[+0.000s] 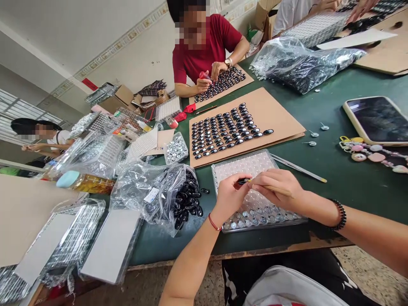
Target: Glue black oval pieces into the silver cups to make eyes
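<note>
My left hand (230, 194) pinches a small black oval piece (242, 181). My right hand (283, 183) is closed around a thin wooden stick (278, 191), its tip meeting the black piece. Both hands are above a clear plastic tray (251, 163) with a grid of pockets. Along the tray's near side sit several small round silvery parts (247, 222). Just beyond the tray, a cardboard sheet (270, 108) carries rows of glossy black oval pieces (219, 132). Loose black pieces (190, 195) spill from a clear plastic bag (153, 191) left of my left hand.
Tweezers (301, 168) lie right of the tray, near a phone (379, 121) with a beaded strap (371, 156). A box of silvery parts (176, 148) and a capped jar (86, 182) stand leftward. Across the green table, a person in red (219, 36) handles similar black pieces.
</note>
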`<state>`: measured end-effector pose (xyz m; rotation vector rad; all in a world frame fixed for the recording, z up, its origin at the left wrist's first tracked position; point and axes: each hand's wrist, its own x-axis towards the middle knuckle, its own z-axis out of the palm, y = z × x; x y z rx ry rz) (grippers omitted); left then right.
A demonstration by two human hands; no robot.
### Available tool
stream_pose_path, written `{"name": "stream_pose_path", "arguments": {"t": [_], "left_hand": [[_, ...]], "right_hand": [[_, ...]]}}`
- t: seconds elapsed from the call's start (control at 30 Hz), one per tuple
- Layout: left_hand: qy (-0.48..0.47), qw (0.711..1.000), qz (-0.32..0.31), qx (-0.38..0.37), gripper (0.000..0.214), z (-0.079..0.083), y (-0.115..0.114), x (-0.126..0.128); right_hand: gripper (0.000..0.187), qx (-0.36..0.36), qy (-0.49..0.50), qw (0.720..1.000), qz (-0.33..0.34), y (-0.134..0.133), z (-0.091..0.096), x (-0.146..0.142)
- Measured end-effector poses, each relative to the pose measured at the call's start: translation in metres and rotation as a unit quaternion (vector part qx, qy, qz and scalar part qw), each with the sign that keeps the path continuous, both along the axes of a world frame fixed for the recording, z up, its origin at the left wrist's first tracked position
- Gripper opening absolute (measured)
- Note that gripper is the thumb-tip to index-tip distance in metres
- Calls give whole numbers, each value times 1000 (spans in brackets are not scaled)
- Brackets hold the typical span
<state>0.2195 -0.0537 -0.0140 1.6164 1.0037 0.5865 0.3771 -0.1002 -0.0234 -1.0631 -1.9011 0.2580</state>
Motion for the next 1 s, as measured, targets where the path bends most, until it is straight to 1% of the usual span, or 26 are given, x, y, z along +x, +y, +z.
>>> {"name": "stream_pose_path", "arguments": {"t": [0.03, 0.1, 0.13, 0.17, 0.2, 0.23, 0.27, 0.33, 0.4, 0.43, 0.53, 0.67, 0.83, 1.0], "left_hand": [[-3, 1000, 4, -7, 24, -1, -1, 0], [-13, 999, 1, -32, 23, -1, -2, 1], [-17, 999, -4, -41, 23, -1, -3, 2], [-17, 999, -6, -44, 22, 0, -3, 2], [-14, 999, -6, -43, 21, 1, -3, 3], [-8, 999, -3, -38, 21, 3, -3, 3], [0, 1000, 2, -31, 21, 4, -2, 3], [17, 1000, 13, -17, 24, 7, 0, 3], [33, 999, 22, 4, 28, 9, 3, 3], [41, 999, 24, 19, 28, 10, 4, 3], [66, 996, 17, 61, 28, 9, 5, 3], [75, 992, 4, 101, 26, 6, 5, 1], [70, 994, -2, 89, 29, 4, 6, 1], [74, 992, -3, 104, 30, 2, 8, 1]], "right_hand": [[25, -14, 21, 1000, 1, 1, 1, -1], [32, -84, 111, 990, 2, 5, 2, 0], [36, -135, 174, 975, 7, 7, 2, 1], [40, -184, 237, 954, 13, 10, 2, 2], [41, -220, 288, 932, 16, 13, 3, 3], [41, -237, 316, 918, 13, 15, 3, 4], [39, -239, 320, 917, 3, 16, 3, 4], [26, -226, 282, 932, -20, 17, 3, 3], [8, -237, 249, 939, -15, 18, 3, 1], [5, -248, 244, 938, -7, 18, 4, 0], [14, -264, 241, 934, 5, 21, 4, 1], [16, -289, 240, 926, 45, 25, 4, 6], [16, -305, 263, 911, 87, 28, 4, 8], [19, -301, 261, 912, 104, 31, 1, 9]]}}
